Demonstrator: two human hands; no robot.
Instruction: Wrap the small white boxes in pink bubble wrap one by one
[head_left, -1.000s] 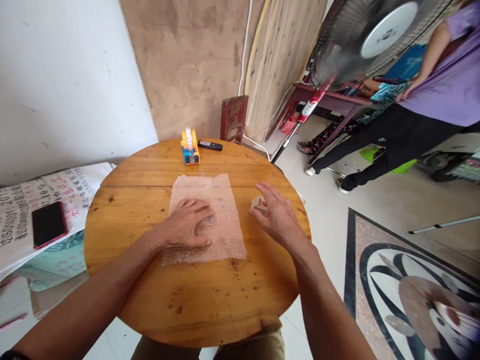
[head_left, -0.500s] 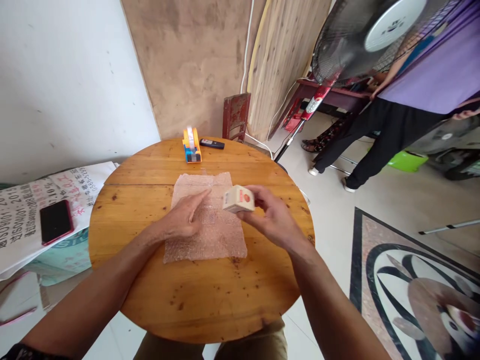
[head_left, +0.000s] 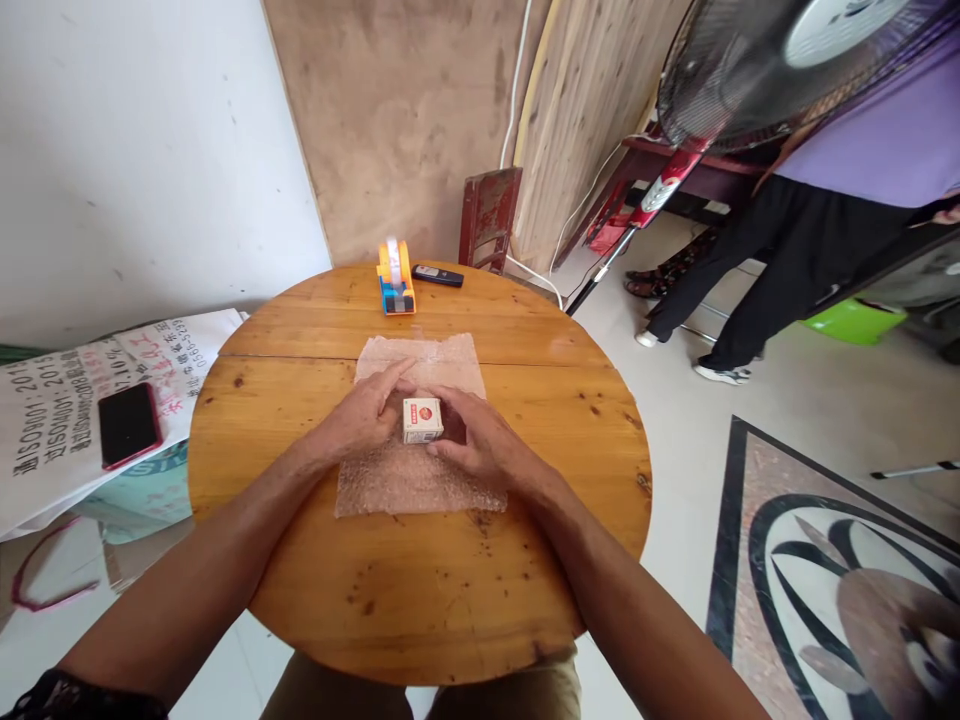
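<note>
A small cream box (head_left: 422, 420) with red print rests upright near the middle of a sheet of bubble wrap (head_left: 420, 485), which lies flat on the round wooden table. My right hand (head_left: 480, 440) curves around the box's right side, thumb by its near corner and fingers behind it. It is hard to tell whether these fingers press on the box. On the left, my left hand (head_left: 367, 410) lies over the wrap with its fingers stretched forward, close to the box and holding nothing.
A tape dispenser (head_left: 396, 280) and a black remote (head_left: 437, 275) sit at the table's (head_left: 405, 600) far edge. A phone (head_left: 130, 425) lies on printed sacks at the left. Behind are a red chair (head_left: 489, 220), a standing fan (head_left: 667, 185) and a person (head_left: 795, 250).
The box has come down from the air onto the bubble wrap, moving left with my right hand. My right hand's grip has loosened around it. The view has shifted slightly.
</note>
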